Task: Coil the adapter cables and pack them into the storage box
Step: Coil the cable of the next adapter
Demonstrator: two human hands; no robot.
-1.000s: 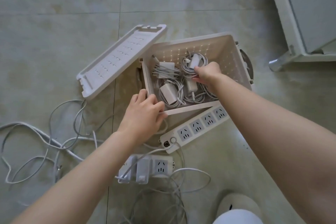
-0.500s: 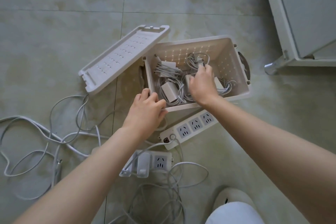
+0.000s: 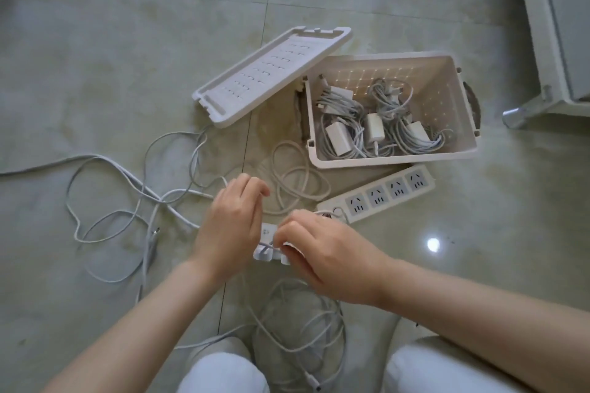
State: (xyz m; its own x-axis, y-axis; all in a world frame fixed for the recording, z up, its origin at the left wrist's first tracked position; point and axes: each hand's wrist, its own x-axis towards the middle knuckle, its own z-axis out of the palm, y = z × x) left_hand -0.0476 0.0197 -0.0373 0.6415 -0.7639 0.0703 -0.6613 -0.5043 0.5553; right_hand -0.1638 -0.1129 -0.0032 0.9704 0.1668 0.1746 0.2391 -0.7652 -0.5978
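Now, at lower centre, the right hand [image 3: 319, 252] pinches a cable [image 3: 266, 246] by the small strip [image 3: 265, 230]; the left hand [image 3: 233, 226] curls beside it, grip unclear. The box [image 3: 392, 159], upper right, holds coiled adapters [image 3: 373, 131]. Next, probably: unplug, then coil

No legible text, label, brand or number on anything in view.

My left grip [image 3: 230, 226] and right grip [image 3: 322, 260] are blurred and cover most of the small white plastic socket block [image 3: 265, 233], so I cannot tell whether either pinches the thin white cable [image 3: 264, 246] there. A long white floor cable [image 3: 38, 166] runs off the left edge, and the right edge cuts the pale metal cabinet [image 3: 558, 25].
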